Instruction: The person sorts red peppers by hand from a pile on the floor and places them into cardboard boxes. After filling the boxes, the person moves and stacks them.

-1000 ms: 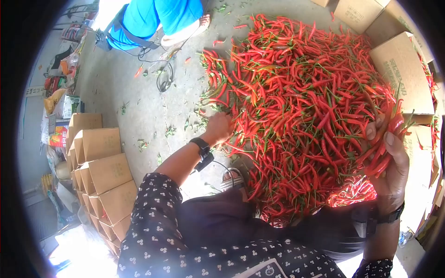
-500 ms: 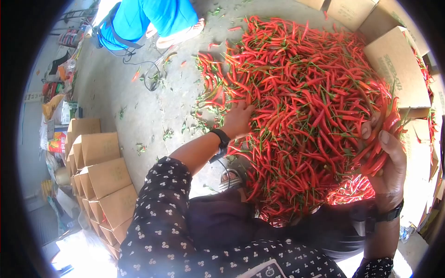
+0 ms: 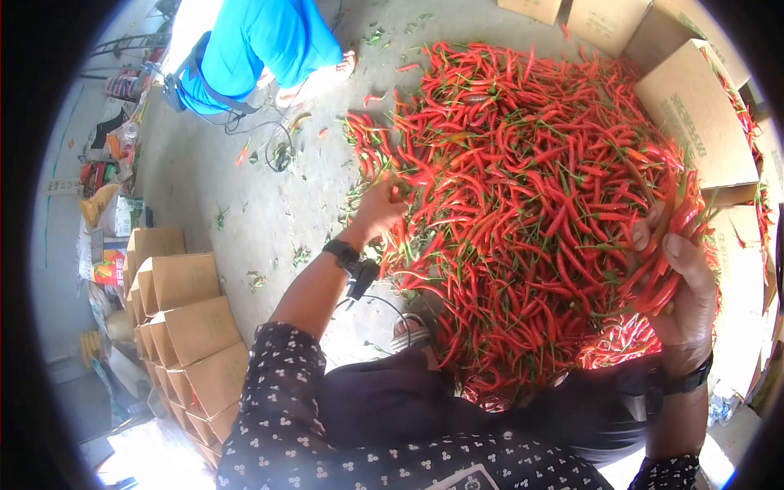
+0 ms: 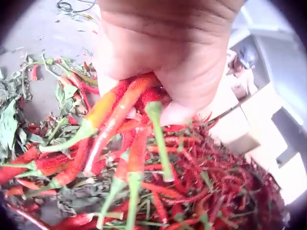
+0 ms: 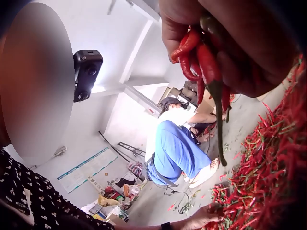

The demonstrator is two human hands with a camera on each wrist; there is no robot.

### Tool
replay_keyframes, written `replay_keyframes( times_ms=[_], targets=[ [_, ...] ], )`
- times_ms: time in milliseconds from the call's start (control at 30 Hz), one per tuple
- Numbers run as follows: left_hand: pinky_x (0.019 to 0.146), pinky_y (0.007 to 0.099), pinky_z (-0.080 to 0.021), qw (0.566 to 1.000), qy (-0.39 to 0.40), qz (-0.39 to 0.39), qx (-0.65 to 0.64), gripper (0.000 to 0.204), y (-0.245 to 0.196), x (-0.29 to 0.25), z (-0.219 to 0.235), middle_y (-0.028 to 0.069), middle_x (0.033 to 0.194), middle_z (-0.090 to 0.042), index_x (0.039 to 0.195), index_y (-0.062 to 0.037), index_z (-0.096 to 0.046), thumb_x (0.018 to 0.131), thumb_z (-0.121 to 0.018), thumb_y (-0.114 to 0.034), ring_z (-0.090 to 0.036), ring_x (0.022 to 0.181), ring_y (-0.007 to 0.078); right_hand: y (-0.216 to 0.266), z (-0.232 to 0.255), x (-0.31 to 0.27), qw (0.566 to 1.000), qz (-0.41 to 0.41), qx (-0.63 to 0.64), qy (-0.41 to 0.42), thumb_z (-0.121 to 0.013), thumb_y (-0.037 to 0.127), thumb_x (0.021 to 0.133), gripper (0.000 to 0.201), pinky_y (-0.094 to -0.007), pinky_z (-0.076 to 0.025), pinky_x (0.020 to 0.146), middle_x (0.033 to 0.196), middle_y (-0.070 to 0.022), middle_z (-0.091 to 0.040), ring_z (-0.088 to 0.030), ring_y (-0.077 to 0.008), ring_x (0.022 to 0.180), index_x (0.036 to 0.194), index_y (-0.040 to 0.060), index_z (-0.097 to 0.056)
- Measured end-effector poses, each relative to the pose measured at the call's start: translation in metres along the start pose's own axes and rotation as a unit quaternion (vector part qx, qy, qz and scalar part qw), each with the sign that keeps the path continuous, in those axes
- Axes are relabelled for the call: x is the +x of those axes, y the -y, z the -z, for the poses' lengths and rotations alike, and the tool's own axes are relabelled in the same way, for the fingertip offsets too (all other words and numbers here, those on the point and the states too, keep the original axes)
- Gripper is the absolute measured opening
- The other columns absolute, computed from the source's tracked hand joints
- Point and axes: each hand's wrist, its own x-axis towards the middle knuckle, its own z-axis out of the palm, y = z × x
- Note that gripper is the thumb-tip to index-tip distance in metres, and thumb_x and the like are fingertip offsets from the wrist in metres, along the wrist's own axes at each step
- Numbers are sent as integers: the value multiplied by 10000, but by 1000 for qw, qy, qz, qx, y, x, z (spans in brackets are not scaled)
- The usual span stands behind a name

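A big heap of red chili peppers (image 3: pixel 523 188) with green stems covers the floor in front of me. At the heap's left edge, my left hand (image 3: pixel 378 211) curls its fingers round several chili peppers (image 4: pixel 115 115); in the left wrist view their green stems point down toward the camera. On the right, my right hand (image 3: pixel 692 282) is raised near the heap's right side and grips a bunch of red chili peppers (image 3: pixel 665 269). The right wrist view shows these chili peppers (image 5: pixel 206 62) between fingers and thumb, one long stem hanging down. The fingertips of my left hand are partly hidden.
Cardboard boxes (image 3: pixel 694 114) border the heap at the right. More boxes (image 3: pixel 192 327) stand stacked at the left. A person in blue trousers (image 3: pixel 278 41) crouches beyond, near a black cable (image 3: pixel 278 147) on the floor. Loose leaves (image 4: pixel 9 124) lie along the heap's edge.
My left hand reached rightward onto the heap with spread fingers, then drew back to its left edge, where it now grips chili peppers. The right hand keeps holding its bunch, nearly still.
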Motion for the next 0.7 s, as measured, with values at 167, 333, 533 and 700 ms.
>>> replay_keyframes(
  times_ms=[167, 333, 533, 700],
  targets=[
    [525, 232, -452, 939, 96, 46, -326, 444, -110, 8, 9, 19, 762, -567, 1198, -33, -504, 765, -597, -65, -535, 603, 74, -2, -7, 0, 1000, 16, 8, 3, -619, 256, 762, 409, -240, -395, 686, 874, -73, -537, -486, -127, 794, 1069, 26, -478],
    [725, 276, -514, 918, 233, -136, -291, 589, -249, 2, -3, 81, 1117, -556, 1294, -29, -383, 803, -663, -197, -599, 904, 165, 3, -19, -5, 999, -3, 4, 46, -657, 286, 691, 483, -240, -384, 666, 843, -91, -535, -481, -150, 792, 1053, 30, -468],
    [603, 397, -460, 952, 37, -98, 288, 332, -103, 12, -3, 129, 676, -604, 733, -75, -630, 797, -585, -398, -593, 649, 287, 5, -9, -13, 1000, 13, -23, 2, -647, 273, 687, 470, -267, -385, 737, 850, -96, -531, -485, -168, 836, 1041, 20, -466],
    [700, 450, -478, 924, 90, 88, 360, 417, 6, -52, -19, 176, 787, -619, 913, -37, -551, 764, -642, -417, -614, 793, 348, -8, 1, -3, 1000, 3, 0, 11, -636, 254, 719, 490, -291, -354, 835, 894, -97, -539, -477, -178, 895, 1096, -4, -460]
  ],
)
